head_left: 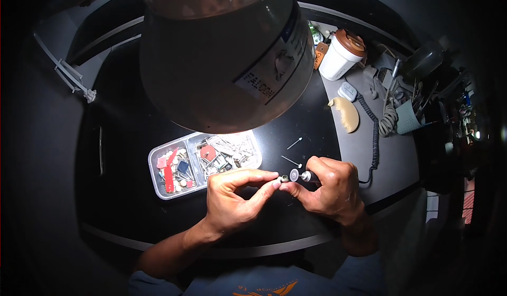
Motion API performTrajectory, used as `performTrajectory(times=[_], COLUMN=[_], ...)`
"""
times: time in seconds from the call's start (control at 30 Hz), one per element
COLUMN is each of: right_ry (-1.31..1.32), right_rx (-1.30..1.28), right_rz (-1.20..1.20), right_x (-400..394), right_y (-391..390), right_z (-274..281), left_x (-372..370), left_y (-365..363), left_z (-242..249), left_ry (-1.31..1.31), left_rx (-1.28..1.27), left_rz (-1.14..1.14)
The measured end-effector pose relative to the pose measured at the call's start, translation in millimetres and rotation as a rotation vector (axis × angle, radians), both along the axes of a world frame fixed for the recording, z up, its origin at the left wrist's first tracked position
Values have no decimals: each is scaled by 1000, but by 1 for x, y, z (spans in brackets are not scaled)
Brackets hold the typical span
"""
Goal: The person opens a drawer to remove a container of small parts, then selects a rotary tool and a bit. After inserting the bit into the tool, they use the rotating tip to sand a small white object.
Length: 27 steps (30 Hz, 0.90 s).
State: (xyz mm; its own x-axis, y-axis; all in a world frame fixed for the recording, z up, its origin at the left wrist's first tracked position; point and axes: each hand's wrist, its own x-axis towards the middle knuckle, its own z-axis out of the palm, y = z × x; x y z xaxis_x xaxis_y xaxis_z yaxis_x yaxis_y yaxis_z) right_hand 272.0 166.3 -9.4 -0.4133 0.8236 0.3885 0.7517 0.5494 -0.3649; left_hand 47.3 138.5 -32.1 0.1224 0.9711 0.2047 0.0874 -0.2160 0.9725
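Note:
Between the thumb and fingertips of my left hand [232, 198] is a small pale piece [284, 178], apparently with a metallic part; its details are too small to tell. My right hand [334, 190] is wrapped round a dark rotary handpiece [312, 177], whose thin round disc [294, 175] faces the piece at close range. Whether disc and piece touch, I cannot tell. Two thin metal burs [291, 162] [294, 143] lie on the black work surface just beyond the handpiece. A clear divided container [182, 192] full of small burs, discs and bits stands left of my hands.
A large lamp shade [227, 68] hangs low over the far side. At the right are a white cup [338, 61] with a brown lid, a cream curved piece [346, 114], a small white case [347, 91], a coiled cord [375, 137] and a tool holder [407, 119].

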Motion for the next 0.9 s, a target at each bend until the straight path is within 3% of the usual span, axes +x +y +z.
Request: performTrajectory(times=[0.9], right_ry=[43], right_rx=[0], right_rz=[40], right_x=[1], right_y=[1], right_z=[-1], left_x=[-1], left_y=[1], left_z=[-2], left_ry=[-15], left_rx=[29], left_rz=[-23])
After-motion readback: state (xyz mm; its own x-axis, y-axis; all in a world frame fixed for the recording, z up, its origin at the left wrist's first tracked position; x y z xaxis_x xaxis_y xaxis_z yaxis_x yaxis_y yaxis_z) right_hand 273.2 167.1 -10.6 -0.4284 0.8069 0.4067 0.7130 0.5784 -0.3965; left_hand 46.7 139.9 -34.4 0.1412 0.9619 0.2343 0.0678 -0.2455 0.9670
